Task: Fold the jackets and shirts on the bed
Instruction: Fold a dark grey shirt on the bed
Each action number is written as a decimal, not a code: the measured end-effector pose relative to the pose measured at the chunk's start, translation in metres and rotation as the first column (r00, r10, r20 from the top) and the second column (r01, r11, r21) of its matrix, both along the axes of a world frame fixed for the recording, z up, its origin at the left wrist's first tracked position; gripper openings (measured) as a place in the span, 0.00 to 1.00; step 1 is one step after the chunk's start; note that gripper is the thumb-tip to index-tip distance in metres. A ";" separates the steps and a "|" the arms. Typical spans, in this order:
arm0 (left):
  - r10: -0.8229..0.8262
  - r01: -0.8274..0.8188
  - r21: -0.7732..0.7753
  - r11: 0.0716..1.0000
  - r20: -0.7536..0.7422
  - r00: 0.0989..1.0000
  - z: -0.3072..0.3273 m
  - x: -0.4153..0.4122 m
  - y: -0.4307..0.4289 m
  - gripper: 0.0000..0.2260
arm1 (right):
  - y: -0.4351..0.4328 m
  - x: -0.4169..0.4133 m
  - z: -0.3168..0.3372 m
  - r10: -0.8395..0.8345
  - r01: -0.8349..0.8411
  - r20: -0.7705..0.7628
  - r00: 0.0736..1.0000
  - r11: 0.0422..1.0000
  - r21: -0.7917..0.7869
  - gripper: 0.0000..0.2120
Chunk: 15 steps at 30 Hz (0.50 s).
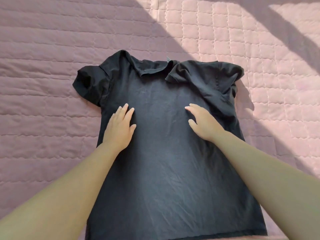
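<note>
From the head view, a black shirt (pixel 166 161) lies spread flat on the bed (pixel 43 84), which is covered in a pink quilted spread. The shirt sits roughly midway between the bed's left and right sides. Its collar (pixel 152 68) points toward the far side and its hem (pixel 173 237) toward the near side, where the person stands. None of the bed's own edges shows here.

The sleeve on the person's left (pixel 91 84) sticks out sideways onto the quilt, a little puffed and creased. The sleeve on the person's right (pixel 204 75) is turned inward and lies crumpled over the shoulder and upper chest, its cuff just beside the collar.

Both hands are on the shirt's chest, palms down. The left hand (pixel 119 129) rests near the shirt's left side, fingers straight and close together, pressing on the cloth and gripping nothing. The right hand (pixel 202 123) rests well apart from it, toward the shirt's right side just below the turned-in sleeve. Its fingers are straight too, angled toward the middle, flat on the fabric with nothing pinched. 2 bare forearms reach in from the near corners.

Bands of sunlight (pixel 225 32) cross the quilt toward the far right corner; the rest is in shade.
</note>
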<state>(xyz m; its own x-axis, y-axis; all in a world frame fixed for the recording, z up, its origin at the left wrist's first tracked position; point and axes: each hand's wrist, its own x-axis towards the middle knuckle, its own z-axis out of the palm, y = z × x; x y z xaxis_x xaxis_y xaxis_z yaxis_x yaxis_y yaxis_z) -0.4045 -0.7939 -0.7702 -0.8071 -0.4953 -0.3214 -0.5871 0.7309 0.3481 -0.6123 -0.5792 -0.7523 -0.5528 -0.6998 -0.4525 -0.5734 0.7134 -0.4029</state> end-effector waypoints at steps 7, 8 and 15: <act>-0.188 0.205 -0.178 0.963 0.104 0.977 -0.024 -0.072 -0.063 0.30 | -0.072 -0.052 -0.029 0.232 -0.239 -0.226 0.946 0.971 -0.001 0.26; -0.209 0.237 -0.199 0.951 0.150 0.966 -0.025 -0.079 -0.071 0.31 | -0.075 -0.056 -0.029 0.272 -0.274 -0.280 0.920 0.961 0.036 0.26; -0.066 0.120 -0.142 0.983 0.335 0.940 -0.013 -0.113 -0.125 0.49 | -0.054 -0.128 -0.016 -0.242 0.368 -0.419 0.875 0.895 0.251 0.35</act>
